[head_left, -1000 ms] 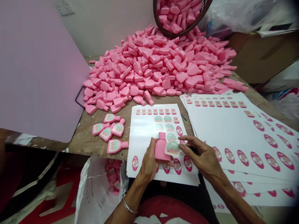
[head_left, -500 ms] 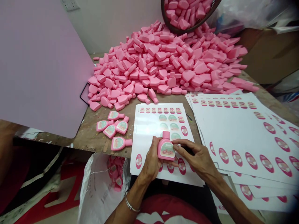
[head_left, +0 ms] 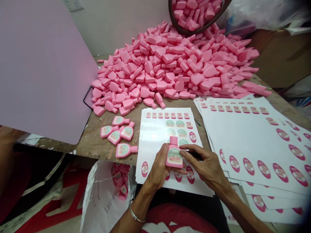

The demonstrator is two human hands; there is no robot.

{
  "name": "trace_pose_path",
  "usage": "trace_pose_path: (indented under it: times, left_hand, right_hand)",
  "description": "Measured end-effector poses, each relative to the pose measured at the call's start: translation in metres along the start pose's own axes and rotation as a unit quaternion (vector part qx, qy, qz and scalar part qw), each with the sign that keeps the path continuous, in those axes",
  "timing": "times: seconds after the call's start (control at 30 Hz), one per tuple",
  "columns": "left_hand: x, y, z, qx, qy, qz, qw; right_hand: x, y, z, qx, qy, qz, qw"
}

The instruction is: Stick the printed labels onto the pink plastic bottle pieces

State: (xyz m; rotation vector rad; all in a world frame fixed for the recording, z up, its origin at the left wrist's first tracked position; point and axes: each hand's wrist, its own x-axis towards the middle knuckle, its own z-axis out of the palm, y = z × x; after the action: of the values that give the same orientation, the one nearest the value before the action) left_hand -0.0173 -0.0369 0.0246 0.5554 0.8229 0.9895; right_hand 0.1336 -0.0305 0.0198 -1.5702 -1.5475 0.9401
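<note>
A small pink bottle (head_left: 174,164) with a cap stands upright between my hands, its green-and-cream label (head_left: 175,156) facing me. My left hand (head_left: 158,166) is closed around its left side and underside. At the bottle's right edge, the thumb and forefinger of my right hand (head_left: 206,163) press against the label's border. Both hands are above a white sticker sheet (head_left: 155,142) printed with green, oval and small pink stickers. Several labelled pink bottles (head_left: 123,149) lie on the table to the left of the sheet.
A large heap of plain pink bottles (head_left: 160,61) covers the back of the table (head_left: 85,142), below a tipped basket (head_left: 187,32). More sticker sheets (head_left: 240,136) overlap at right. An open white sack (head_left: 97,194) holds pink bottles below the edge. A pink panel (head_left: 46,64) stands at left.
The bottle has turned slightly in my left hand, so its label looks straighter. My right fingers stay at its right edge. The view has shifted very little.
</note>
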Motion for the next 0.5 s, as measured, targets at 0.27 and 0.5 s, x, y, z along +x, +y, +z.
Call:
trace_pose_path:
  times: [0.27,0.5]
  left_hand:
    - [-0.013,0.000,-0.005,0.023,-0.032,0.002,0.999]
    - [-0.050,0.025,-0.029,0.168,0.060,0.019,0.984]
  right_hand:
    - [0.018,-0.003,-0.003,-0.149,0.061,-0.125,0.979]
    - [0.039,-0.008,0.022,-0.060,0.005,-0.097,0.993]
